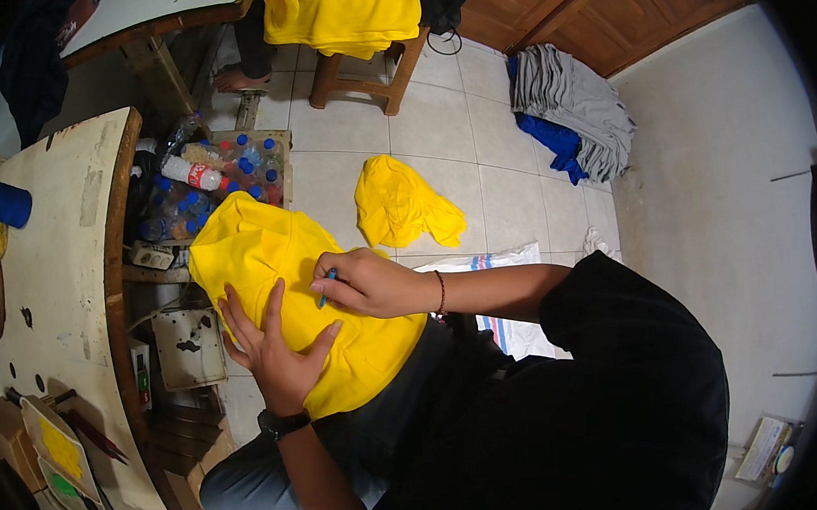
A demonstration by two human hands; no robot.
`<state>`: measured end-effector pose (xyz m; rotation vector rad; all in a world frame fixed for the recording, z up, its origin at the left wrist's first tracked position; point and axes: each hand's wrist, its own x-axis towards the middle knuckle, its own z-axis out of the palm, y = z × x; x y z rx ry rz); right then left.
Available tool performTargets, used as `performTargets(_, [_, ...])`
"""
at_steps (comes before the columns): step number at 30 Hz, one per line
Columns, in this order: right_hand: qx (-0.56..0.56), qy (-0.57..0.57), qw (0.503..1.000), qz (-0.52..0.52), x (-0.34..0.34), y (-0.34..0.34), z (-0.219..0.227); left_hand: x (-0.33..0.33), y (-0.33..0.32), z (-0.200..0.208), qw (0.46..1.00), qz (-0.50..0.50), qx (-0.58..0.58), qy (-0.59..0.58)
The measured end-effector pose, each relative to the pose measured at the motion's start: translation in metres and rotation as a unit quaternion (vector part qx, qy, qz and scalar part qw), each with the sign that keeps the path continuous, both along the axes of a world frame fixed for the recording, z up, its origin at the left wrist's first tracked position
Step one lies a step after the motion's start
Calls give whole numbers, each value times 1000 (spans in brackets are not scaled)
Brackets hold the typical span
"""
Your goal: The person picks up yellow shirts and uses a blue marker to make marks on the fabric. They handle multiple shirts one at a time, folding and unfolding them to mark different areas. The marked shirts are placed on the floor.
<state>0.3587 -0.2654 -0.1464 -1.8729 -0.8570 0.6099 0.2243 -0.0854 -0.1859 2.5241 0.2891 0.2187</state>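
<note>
A yellow garment (368, 353) lies spread over my lap, its upper end reaching toward the worktable's edge. My left hand (278, 359) rests on the cloth with fingers spread, pressing it down. Close by on the right, my right hand (368, 281) is closed around a slim blue hand tool (328, 289), whose lower end points down at the fabric. Most of that tool is hidden in my fingers, so its exact kind does not show.
Another yellow cloth piece (400, 203) lies crumpled on the tiled floor. A yellow pile covers a wooden stool (359, 88). Left stands a worn worktable (59, 270) with a blue thread cone (4, 203). Bottles (232, 168) fill a crate; grey garments (573, 106) are stacked by the wall.
</note>
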Motion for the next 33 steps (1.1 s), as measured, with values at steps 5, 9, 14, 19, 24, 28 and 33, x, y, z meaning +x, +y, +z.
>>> performTargets(5, [-11, -7, 1000, 13, -1, -1, -3, -1, 1, 0, 1000, -2, -21, 0])
performTargets(9, [-39, -145, 986, 75, -3, -1, -5, -1, 1, -1, 1000, -6, -22, -4])
performTargets(14, [-14, -253, 954, 159, -10, 3, -15, -2, 2, 0, 1000, -14, -4, 5])
performTargets(19, [-106, -215, 960, 147, -4, 16, 1, -2, 4, 2, 1000, -15, 3, -2])
performTargets(24, [-33, -200, 979, 9, 18, 26, 5, -1, -1, 1, 1000, -3, -20, -9])
performTargets(28, [-35, -151, 987, -38, 35, 41, -10, 1, 0, 4, 1000, -6, -26, -13])
performTargets(33, [-27, -124, 992, -21, 37, 44, -24, 2, 0, 4, 999, -11, -30, -8])
